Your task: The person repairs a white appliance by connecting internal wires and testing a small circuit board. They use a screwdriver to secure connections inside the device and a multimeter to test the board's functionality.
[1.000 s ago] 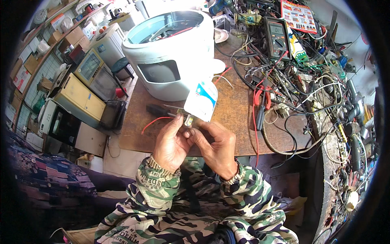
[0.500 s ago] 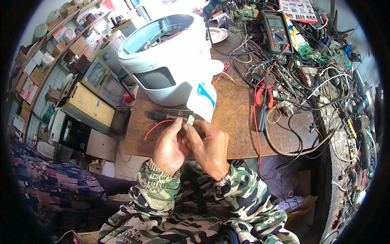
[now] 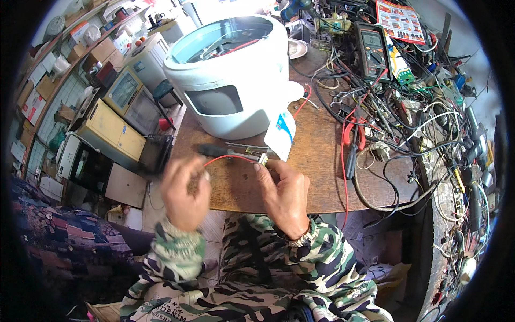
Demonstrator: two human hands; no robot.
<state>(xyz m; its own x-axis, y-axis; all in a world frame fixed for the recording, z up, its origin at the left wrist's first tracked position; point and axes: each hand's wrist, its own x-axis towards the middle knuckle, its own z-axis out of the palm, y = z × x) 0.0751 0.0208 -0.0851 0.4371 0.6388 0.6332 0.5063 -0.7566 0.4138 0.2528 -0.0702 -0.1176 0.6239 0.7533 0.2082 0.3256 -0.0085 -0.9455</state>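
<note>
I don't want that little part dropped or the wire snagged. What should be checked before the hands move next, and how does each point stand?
1. Right hand pinches the small component: ok.
2. Left hand holds the red wire: cannot tell, blurred.
3. Red wire runs unbroken between both hands: ok.
4. White appliance housing stands apart from the hands: ok.
5. Wooden bench bare beneath the component: ok.
6. Wire joined to the component: cannot tell.

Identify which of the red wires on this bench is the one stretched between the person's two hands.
The thin red wire arcing from the left hand to the right hand; the other red leads lie loose.
</note>
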